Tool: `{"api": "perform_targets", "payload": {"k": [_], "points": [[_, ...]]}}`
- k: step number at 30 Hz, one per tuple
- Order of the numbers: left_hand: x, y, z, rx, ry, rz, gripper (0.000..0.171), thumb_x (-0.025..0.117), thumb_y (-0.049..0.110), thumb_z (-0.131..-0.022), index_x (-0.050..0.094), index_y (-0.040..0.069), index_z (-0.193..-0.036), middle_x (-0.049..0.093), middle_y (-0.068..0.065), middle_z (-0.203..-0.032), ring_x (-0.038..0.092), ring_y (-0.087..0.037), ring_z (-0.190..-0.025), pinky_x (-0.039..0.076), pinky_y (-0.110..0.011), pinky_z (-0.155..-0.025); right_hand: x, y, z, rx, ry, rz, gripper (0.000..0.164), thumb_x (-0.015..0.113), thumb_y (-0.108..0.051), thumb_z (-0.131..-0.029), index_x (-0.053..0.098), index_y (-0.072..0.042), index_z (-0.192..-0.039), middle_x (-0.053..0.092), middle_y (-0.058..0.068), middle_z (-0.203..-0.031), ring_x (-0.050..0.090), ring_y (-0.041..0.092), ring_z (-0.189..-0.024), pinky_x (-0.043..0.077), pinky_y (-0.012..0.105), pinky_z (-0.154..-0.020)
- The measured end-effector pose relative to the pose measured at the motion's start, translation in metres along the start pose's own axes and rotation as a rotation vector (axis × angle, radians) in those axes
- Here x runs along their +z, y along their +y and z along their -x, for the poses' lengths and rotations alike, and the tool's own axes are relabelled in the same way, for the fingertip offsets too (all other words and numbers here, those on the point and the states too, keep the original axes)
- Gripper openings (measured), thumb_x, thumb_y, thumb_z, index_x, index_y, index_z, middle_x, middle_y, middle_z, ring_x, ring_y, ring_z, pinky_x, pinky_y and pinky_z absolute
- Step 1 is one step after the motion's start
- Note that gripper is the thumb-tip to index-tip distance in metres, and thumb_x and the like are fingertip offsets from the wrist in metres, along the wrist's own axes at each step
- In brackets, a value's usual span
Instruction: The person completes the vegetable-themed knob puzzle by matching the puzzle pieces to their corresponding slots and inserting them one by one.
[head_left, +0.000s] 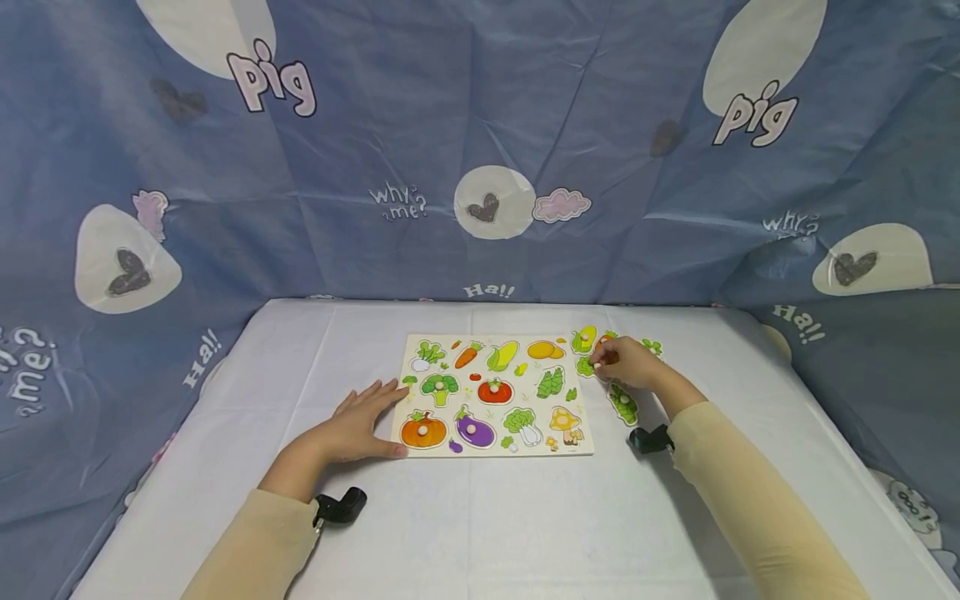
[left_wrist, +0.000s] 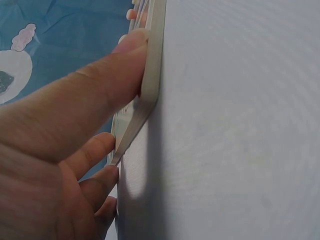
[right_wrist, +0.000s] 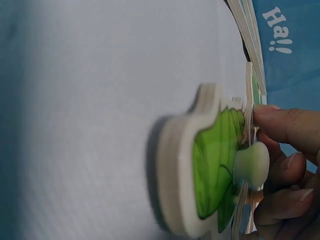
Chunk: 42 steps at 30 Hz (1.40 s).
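From here I see the cream wooden vegetable board on the white cloth-covered counter. I'd judge 4 knobbed pieces seated; several loose, knobbed flat pieces remain past its right edge. My left hand lies fingers apart at its left edge; my right hand's are clamped on a leafy green piece beside its right edge.

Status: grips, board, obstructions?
Left grip touching puzzle board, left side. Right grip at leafy green piece, pinch unclear. Corn piece close by, possibly crowding.
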<state>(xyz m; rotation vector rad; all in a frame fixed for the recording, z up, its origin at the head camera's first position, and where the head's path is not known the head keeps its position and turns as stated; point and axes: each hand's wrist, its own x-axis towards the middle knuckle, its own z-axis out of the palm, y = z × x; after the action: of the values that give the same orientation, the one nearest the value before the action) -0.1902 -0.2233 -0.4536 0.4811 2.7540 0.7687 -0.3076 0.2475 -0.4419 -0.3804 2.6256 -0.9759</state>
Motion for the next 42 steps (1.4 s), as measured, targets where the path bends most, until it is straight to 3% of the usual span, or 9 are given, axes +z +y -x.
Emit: {"api": "perform_targets", "payload": {"k": [19,22,28,42], "points": [[0.0,0.001,-0.001,-0.006,-0.004,0.002,0.105,0.084,0.054,-0.071,0.039,0.009,-0.154,0.026,-0.019,-0.162,0.013,-0.043,-0.151,0.002,-0.064,-0.119,-0.009,-0.002,0.008,-0.034,0.053,0.004,0.009,0.067,-0.007,-0.095,0.068,-0.002,-0.102,0.061,0.008,-0.09,0.053,0.02,-0.076,0.046,0.03,-0.059],[0.0,0.001,0.0,-0.007,-0.005,0.004,0.104,0.084,0.053,-0.071,0.039,0.009,-0.154,0.026,-0.019,-0.162,0.013,-0.043,-0.15,0.002,-0.064,-0.119,-0.011,-0.007,0.012,-0.032,0.061,0.024,0.008,0.068,-0.009,-0.095,0.069,-0.005,-0.101,0.061,0.007,-0.091,0.052,0.02,-0.075,0.046,0.03,-0.058],[0.0,0.002,0.0,-0.015,-0.006,-0.005,0.104,0.084,0.054,-0.071,0.039,0.009,-0.154,0.026,-0.019,-0.162,0.013,-0.043,-0.15,0.002,-0.063,-0.119,-0.008,-0.027,0.025,-0.109,0.051,0.051,0.007,0.07,-0.008,-0.094,0.07,-0.007,-0.101,0.063,0.006,-0.093,0.055,0.021,-0.078,0.049,0.032,-0.064],[0.002,0.001,-0.001,-0.02,0.001,-0.017,0.104,0.084,0.054,-0.07,0.04,0.01,-0.153,0.027,-0.019,-0.162,0.014,-0.043,-0.15,0.003,-0.064,-0.119,0.016,-0.054,0.041,-0.199,0.043,0.077,0.007,0.072,-0.012,-0.092,0.071,-0.013,-0.1,0.064,-0.001,-0.092,0.054,0.019,-0.077,0.049,0.033,-0.066]]}}
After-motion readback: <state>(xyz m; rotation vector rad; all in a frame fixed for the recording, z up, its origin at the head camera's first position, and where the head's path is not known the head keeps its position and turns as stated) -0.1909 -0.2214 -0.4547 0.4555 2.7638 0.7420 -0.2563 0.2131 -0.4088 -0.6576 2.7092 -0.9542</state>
